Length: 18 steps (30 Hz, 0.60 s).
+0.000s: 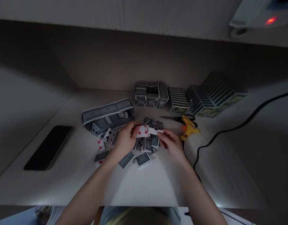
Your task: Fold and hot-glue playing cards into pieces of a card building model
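As laid out, includes diamond card (142,132) pinched in left hand (125,139), second card (152,131) pinched in right hand (172,143), phone (48,148) near left edge of surface (144,187), glue gun (189,127) towards right.

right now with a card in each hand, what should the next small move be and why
Perhaps square up the red diamond card in the left hand with the white-faced card in the right hand: they appear to meet or overlap at slightly different angles, above the loose cards.
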### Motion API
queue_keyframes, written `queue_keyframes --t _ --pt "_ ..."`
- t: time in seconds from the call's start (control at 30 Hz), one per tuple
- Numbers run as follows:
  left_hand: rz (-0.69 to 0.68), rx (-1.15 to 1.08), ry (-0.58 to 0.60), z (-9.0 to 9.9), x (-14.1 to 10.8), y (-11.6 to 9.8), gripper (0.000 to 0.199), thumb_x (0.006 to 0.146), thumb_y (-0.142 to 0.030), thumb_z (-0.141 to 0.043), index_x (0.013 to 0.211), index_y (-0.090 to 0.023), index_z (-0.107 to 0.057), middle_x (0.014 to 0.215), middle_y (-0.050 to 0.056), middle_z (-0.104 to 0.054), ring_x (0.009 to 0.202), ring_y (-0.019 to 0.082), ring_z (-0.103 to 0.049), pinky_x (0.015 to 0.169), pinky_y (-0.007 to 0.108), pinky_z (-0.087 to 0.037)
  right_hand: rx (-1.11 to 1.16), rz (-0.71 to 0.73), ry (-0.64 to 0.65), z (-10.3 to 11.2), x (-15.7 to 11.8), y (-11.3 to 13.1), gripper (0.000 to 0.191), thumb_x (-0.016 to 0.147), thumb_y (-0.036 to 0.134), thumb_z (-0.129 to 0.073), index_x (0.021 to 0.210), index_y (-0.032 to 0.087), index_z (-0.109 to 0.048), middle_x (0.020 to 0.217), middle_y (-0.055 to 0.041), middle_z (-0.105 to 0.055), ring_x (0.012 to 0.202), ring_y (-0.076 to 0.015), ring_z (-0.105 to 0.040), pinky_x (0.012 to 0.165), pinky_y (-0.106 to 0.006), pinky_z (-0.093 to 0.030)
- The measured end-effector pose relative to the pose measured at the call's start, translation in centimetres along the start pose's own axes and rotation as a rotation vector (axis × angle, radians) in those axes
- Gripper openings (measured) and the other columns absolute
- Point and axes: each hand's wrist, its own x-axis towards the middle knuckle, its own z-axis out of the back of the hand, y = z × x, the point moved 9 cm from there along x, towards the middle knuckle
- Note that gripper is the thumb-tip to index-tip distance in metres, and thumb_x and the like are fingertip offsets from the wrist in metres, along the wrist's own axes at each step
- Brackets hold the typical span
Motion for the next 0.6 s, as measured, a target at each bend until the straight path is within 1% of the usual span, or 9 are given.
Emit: queue_keyframes --t 0.07,0.17,0.4,0.6 --pt "0.004 -0.019 0.009 -0.3 -0.1 0.0 0.022 0.086 -0.030 -0.042 0.097 -0.020 -0.058 0.098 0.004 -0.065 0.092 0.016 -0.059 0.080 0.027 -0.046 0.014 -0.050 0.014 -0.2 -0.1 -0.3 0.028 0.065 0.043 -0.066 0.064 0.018 -0.053 0.048 0.0065 -0.046 0.037 -0.0055 -0.035 0.036 -0.020 -0.023" --pt "0.019 -0.053 0.026 -0.8 -0.3 0.1 0.023 0.085 -0.034 -0.043 0.096 -0.020 -0.058 0.098 0.004 -0.066 0.089 0.016 -0.060 0.076 0.026 -0.047 0.054 -0.108 0.025 -0.5 -0.1 -0.7 0.032 0.064 0.044 -0.067 0.058 0.018 -0.049 0.046 0.0064 -0.046 0.036 -0.0056 -0.037 0.035 -0.020 -0.024" --pt "0.068 -0.111 0.043 -1.5 -0.6 0.3 0.026 0.083 -0.037 -0.048 0.097 -0.018 -0.058 0.089 0.004 -0.067 0.076 0.014 -0.062 0.067 0.024 -0.048 0.128 -0.129 0.020 -0.7 -0.2 -0.9 0.026 0.065 0.040 -0.068 0.067 0.017 -0.054 0.049 0.0066 -0.049 0.035 -0.0049 -0.040 0.032 -0.017 -0.025" --pt "0.075 -0.164 0.036 -1.6 -0.6 0.3 0.023 0.082 -0.036 -0.048 0.093 -0.018 -0.058 0.085 0.003 -0.067 0.072 0.013 -0.061 0.064 0.023 -0.047 0.128 -0.091 -0.001 -0.3 -0.1 -0.5 0.025 0.067 0.038 -0.066 0.066 0.017 -0.054 0.050 0.0068 -0.048 0.035 -0.0046 -0.039 0.032 -0.017 -0.024"
